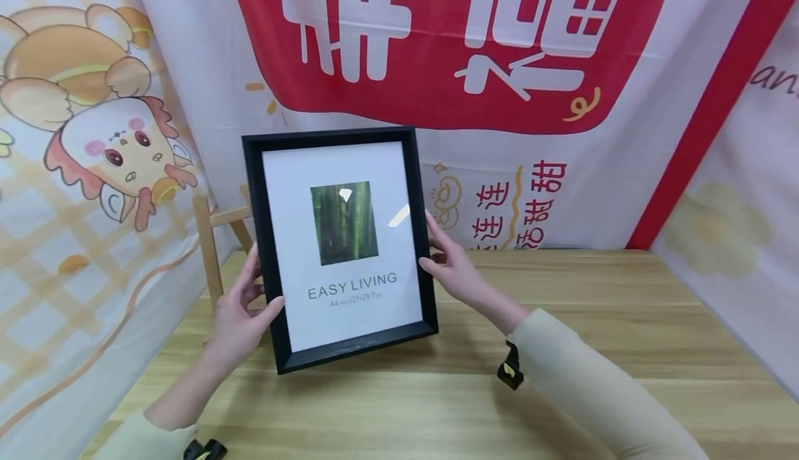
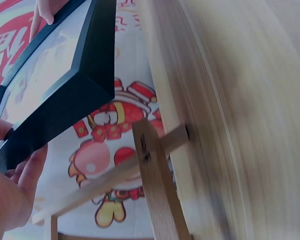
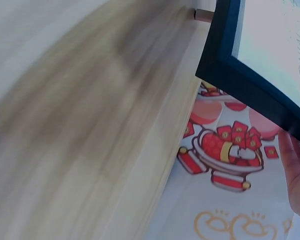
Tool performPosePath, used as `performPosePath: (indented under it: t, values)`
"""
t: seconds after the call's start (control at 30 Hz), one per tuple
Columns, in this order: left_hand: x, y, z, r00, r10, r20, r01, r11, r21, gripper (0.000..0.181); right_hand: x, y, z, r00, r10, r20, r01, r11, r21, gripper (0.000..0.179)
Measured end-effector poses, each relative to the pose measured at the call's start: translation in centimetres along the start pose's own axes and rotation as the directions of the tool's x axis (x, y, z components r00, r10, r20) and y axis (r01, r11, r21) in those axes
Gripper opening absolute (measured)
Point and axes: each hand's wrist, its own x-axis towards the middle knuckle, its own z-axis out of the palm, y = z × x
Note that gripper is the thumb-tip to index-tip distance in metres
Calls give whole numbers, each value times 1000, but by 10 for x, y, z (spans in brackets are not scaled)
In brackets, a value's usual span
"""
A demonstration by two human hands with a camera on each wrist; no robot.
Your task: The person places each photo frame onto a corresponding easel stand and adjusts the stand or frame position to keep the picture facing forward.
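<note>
A black picture frame (image 1: 356,345) with a white insert, a green bamboo picture and the words "EASY LIVING" is held up, slightly tilted, between both hands. My left hand (image 1: 240,318) grips its left side, thumb on the front edge and fingers behind. On the opposite side my right hand (image 1: 458,266) holds the edge the same way, a little higher. Behind the frame, to the left, stands a wooden easel (image 1: 209,252), largely hidden. In the left wrist view the easel's leg and peg (image 2: 175,139) show below the frame, which hangs apart from the table there.
The wooden table (image 1: 593,349) spreads under the hands. A white cloth backdrop (image 1: 530,148) with a red printed panel hangs at the back, and a cartoon-printed cloth (image 1: 75,168) lines the left side. Dark wrist mounts (image 1: 510,370) sit by the sleeves.
</note>
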Motion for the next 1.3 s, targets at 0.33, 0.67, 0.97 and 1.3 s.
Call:
performPosePath:
  t: [0.33, 0.67, 0.97, 1.3]
  values:
    - [-6, -4, -26, 984, 115, -135, -94, 984, 153, 95, 45, -10, 34, 996, -82, 29, 84, 993, -77, 80]
    - [0, -8, -55, 934, 158, -322, -88, 971, 220, 92, 92, -21, 68, 994, -102, 32, 105, 991, -82, 83]
    - [1, -19, -72, 908, 99, -407, -3, 973, 230, 87, 114, -25, 98, 987, -159, 9, 159, 983, -98, 83]
    - [1, -29, -82, 877, 18, -481, 90, 976, 200, 81, 123, -22, 124, 981, -188, -50, 180, 975, -132, 80]
